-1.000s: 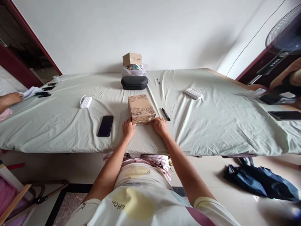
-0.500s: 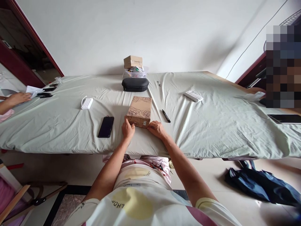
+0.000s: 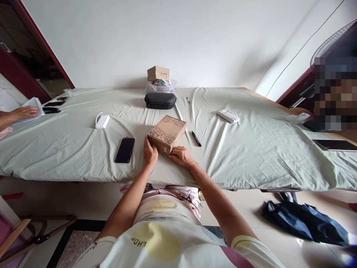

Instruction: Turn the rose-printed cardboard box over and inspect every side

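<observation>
A brown cardboard box printed with dark rose outlines lies on the pale green sheet of the table, turned at an angle to me. My left hand presses against its left near side, fingers curled against the box. At the box's near corner rests my right hand, fingers bent and touching it. Both hands grip the box between them. A black marker pen lies just right of the box and a black phone just left of my left hand.
A black zip case, a clear tub with a small carton on it stand at the back. White power strips lie on each side. Another person's hand is far left; a person sits far right. A dark bag lies on the floor.
The box has been turned clockwise on the sheet between my hands, its near corner swinging towards me. My hands shifted a little left with it. The far-left person's hand moved onto white paper.
</observation>
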A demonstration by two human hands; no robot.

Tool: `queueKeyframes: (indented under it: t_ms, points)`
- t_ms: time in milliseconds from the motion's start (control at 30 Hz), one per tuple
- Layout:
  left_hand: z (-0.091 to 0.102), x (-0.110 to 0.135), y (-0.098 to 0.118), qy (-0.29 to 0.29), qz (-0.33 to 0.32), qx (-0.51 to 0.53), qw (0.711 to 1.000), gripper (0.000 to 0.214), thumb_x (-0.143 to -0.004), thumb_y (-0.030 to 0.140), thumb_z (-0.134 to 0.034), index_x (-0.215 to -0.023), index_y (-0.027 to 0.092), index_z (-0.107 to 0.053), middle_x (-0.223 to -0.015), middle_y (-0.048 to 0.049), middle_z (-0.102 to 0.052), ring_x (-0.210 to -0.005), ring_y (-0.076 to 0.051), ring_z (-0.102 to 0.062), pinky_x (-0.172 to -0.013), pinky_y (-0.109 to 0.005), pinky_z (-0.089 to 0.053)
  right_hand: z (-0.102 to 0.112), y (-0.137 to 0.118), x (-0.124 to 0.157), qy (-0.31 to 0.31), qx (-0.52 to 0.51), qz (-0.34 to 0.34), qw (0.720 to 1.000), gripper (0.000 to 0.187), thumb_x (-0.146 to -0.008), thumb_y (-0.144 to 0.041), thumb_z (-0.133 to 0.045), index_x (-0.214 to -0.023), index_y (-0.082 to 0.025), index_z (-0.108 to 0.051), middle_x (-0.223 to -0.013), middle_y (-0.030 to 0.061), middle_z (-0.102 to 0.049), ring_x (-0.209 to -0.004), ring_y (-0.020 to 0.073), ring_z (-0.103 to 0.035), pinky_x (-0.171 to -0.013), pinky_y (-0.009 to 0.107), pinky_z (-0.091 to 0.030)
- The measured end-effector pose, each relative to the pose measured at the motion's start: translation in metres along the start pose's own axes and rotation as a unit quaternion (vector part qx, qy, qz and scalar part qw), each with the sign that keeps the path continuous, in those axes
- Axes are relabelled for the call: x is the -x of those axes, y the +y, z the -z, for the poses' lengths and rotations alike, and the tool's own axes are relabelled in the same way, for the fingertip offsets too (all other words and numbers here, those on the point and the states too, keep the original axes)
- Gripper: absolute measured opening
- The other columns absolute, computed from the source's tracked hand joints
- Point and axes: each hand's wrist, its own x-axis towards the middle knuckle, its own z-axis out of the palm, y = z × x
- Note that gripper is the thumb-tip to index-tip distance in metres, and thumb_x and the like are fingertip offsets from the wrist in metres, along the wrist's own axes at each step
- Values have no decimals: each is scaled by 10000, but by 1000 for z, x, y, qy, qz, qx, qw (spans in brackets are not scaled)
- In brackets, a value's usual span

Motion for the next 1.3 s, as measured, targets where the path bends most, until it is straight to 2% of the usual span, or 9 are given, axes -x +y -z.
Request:
queueKeyframes:
  t_ms: [133,300,467,633,800,867,1000,1133,1300]
  points:
    - [8,8,8,34,-67,-25,997,705,-1057,364,-482,-1686,102,-302,-1745,-236,-339,-1657,-330,-300,-1342,-490,-312,-1,1,0,2,-12,-2,1000,359,-1066,-441,-530,-941,-207,-772,-954,97,-762,-922,224,-687,-903,349,-517]
    - [15,18,25,-11,-188,-110,976,689,-957,548,-701,-1548,214,-582,-1774,-198,-283,-1685,-404,-175,-1339,-581,-261,-2,2,0,-7,-13,14,1000,294,-1042,-331,-525,-1151,-213,-772,-988,101,-770,-951,235,-693,-959,384,-542]
    - [7,17,22,-18,-234,-83,969,464,-1012,461,-639,-1405,221,-699,-1735,-185,-368,-1678,-370,-225,-1341,-588,-274,-4,1,2,24,-18,0,1000,338,-1042,-313,-499,-1249,-213,-746,-987,105,-760,-934,236,-703,-943,405,-581]
    - [-3,12,11,10,-260,-34,965,370,-1082,359,-504,-1355,216,-708,-1708,-174,-418,-1671,-309,-273,-1333,-572,-325,-8,-2,3,145,-50,-19,988,506,-1061,-339,-453,-1546,-229,-548,-1070,102,-767,-885,214,-716,-884,396,-622]
    - [-7,10,3,-3,-317,13,948,387,-1110,295,-406,-1330,221,-716,-1661,-177,-486,-1642,-283,-348,-1325,-547,-362,-15,-2,2,147,-44,2,988,546,-1074,-388,-438,-1594,-241,-515,-1175,109,-783,-918,207,-731,-892,371,-627]
    - [-7,9,2,-1,-324,19,946,411,-1115,289,-373,-1330,212,-715,-1641,-180,-510,-1636,-271,-362,-1324,-534,-368,-15,-1,2,148,-46,-26,988,555,-1076,-399,-427,-1597,-232,-518,-1124,95,-797,-898,199,-731,-883,351,-621]
    - [-5,7,1,2,-293,7,956,440,-1113,285,-341,-1318,206,-722,-1626,-166,-532,-1621,-259,-389,-1318,-517,-383,-6,4,5,181,-44,-141,972,614,-1046,-425,-440,-1606,-180,-504,-901,47,-781,-729,187,-685,-783,328,-596]
    - [-1,5,2,1,-265,12,964,424,-1094,252,-358,-1302,202,-725,-1645,-165,-505,-1596,-265,-429,-1300,-499,-411,5,15,8,268,-56,-250,929,647,-1031,-458,-427,-1592,-146,-503,-810,23,-733,-680,194,-648,-747,329,-561]
    - [-1,7,3,14,-240,-4,971,395,-1053,206,-397,-1300,198,-705,-1652,-174,-473,-1601,-267,-415,-1291,-482,-417,11,31,11,344,-80,-326,877,727,-996,-509,-475,-1608,-118,-425,-808,33,-723,-727,232,-664,-769,368,-542]
